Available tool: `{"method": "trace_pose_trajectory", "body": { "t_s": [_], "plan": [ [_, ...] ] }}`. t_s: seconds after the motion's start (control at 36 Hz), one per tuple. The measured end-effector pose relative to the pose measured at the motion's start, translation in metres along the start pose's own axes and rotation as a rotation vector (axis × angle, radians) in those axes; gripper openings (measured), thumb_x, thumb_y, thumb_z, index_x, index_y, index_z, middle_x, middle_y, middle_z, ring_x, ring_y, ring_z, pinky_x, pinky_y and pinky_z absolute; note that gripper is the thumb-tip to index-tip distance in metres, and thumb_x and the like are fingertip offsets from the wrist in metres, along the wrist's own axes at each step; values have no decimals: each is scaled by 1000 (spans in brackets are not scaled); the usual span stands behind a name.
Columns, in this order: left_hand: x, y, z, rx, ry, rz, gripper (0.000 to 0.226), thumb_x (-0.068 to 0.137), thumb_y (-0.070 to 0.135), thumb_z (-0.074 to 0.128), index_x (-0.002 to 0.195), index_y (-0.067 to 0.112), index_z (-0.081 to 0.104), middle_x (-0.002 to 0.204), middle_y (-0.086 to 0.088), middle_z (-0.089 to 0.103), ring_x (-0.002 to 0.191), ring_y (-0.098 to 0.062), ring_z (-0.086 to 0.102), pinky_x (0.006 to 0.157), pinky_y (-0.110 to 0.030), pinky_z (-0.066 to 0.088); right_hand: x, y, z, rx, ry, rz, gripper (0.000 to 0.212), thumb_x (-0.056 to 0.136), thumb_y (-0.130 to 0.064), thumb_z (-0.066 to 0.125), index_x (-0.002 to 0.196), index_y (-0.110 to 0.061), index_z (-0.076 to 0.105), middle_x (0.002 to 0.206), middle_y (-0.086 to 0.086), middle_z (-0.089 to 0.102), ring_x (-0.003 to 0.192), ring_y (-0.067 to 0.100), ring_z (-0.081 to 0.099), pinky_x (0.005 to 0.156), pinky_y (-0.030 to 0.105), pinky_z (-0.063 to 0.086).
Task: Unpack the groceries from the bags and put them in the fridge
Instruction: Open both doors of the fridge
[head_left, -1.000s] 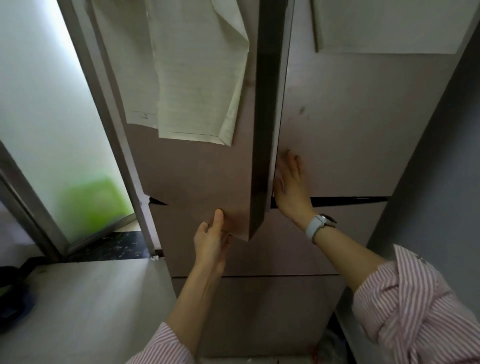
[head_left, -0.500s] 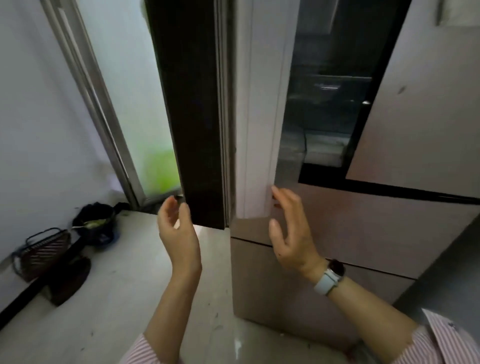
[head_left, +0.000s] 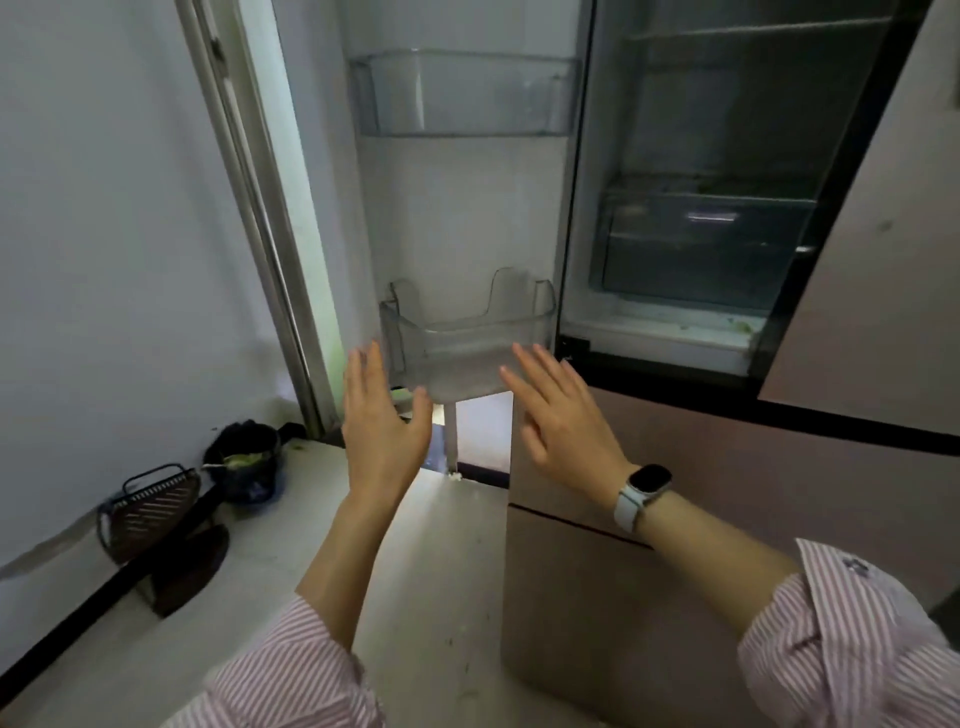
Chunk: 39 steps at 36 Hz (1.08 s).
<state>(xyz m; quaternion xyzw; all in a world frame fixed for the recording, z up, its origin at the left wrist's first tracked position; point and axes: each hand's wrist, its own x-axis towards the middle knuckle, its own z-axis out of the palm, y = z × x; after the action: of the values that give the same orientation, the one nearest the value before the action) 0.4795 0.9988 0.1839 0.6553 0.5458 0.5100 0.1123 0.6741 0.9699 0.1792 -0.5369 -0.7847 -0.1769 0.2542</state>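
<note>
Pale floor, white wall; your fridge now stands open, its left door swung wide since a second ago. Your left hand and right hand hover flat, empty. No groceries in view; fetch the bags.

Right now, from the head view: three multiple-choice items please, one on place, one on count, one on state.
1. Where is the watch?
A. right wrist
B. left wrist
C. floor

2. How many clear door bins show on the open fridge door?
A. one
B. two
C. four

3. What are the hands doing?
A. gripping a bag
B. both open, holding nothing
C. closing the door

Answers:
1 A, strapped by the right hand.
2 B, upper bin and lower bin.
3 B, left hand and right show spread fingers.
</note>
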Motion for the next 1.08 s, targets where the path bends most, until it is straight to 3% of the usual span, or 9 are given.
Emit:
{"method": "trace_pose_trajectory", "body": {
  "t_s": [0.08,0.17,0.28,0.44,0.53,0.69,0.83,0.94,1.08],
  "plan": [
    [-11,15,10,37,26,49,65,86,31,46,145,14,26,154,-11,18,142,-27,17,111,-44,22,-3,18,-7,-44,-22,18,55,81,-18,34,134,-12,43,146,13,37,138,27,27,112,47,22],
    [-32,36,33,50,59,273,53,83,26,46,135,13,39,141,-16,39,131,-31,35,104,-45,31,-10,52,-21,-158,-42,40,54,76,-13,56,129,-11,50,140,13,45,133,30,37,109,51,25],
    [-50,70,76,30,-110,535,51,79,23,49,130,15,43,133,-12,50,123,-24,42,98,-37,34,-23,120,-53,-441,-195,95,58,62,-17,76,117,-10,60,127,16,57,123,33,50,101,61,32],
    [-34,115,137,19,-290,524,50,79,25,42,126,10,49,130,-14,52,119,-30,50,92,-45,46,-42,219,-114,-839,-382,187,48,70,-24,70,114,-6,64,129,17,56,129,31,44,108,63,10],
    [-30,135,169,-11,-344,490,52,83,29,37,130,8,47,132,-14,50,120,-30,49,95,-48,44,-46,248,-125,-915,-405,82,47,66,-19,70,111,-6,66,122,15,61,127,29,47,108,62,2],
    [-46,155,217,-133,-426,395,53,91,20,49,141,12,34,145,-8,35,133,-21,32,110,-38,31,-52,256,-123,-976,-310,-53,37,72,-20,61,106,-6,67,114,15,65,119,30,54,106,63,7],
    [-63,159,231,-237,-495,381,59,92,24,52,144,19,25,150,0,25,137,-9,21,110,-23,19,-77,247,-132,-939,-220,-118,38,82,-27,52,113,-10,64,123,12,61,125,28,48,108,63,11],
    [-75,172,237,-291,-543,483,67,92,36,50,146,29,11,154,9,12,138,0,6,114,-26,15,-123,229,-147,-835,-65,-176,37,89,-29,42,111,-9,64,124,12,61,127,28,46,107,61,21],
    [-101,205,240,-312,-601,731,78,87,54,41,145,34,-7,156,10,-9,144,-7,-3,114,-31,10,-191,214,-170,-730,165,-163,32,90,-27,42,116,-12,53,130,8,47,132,23,33,111,58,17]
  ]
}}
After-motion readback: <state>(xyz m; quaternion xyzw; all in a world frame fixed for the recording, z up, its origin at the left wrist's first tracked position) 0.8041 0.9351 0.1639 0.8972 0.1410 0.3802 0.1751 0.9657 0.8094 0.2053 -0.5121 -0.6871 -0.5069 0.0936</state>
